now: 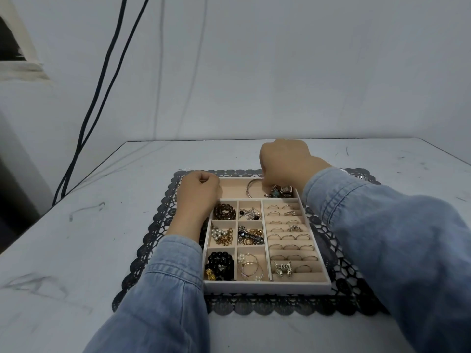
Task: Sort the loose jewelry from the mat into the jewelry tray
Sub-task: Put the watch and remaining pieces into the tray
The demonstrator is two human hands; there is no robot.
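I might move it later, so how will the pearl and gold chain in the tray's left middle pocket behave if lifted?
The pearl and gold chain lies in a crumpled heap, so it is probably floppy and would dangle. Its open links look apt to snag on each other. The smooth round pearls may be slippery.

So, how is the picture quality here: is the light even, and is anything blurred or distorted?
Head view: light is soft and even, with hardly any shadow beneath the left hand and right hand; no strong glare; the jewelry tray in the middle is sharp enough to tell single rings; the wide-angle lens seems to bow the cables and swells the sleeves near the bottom edge.
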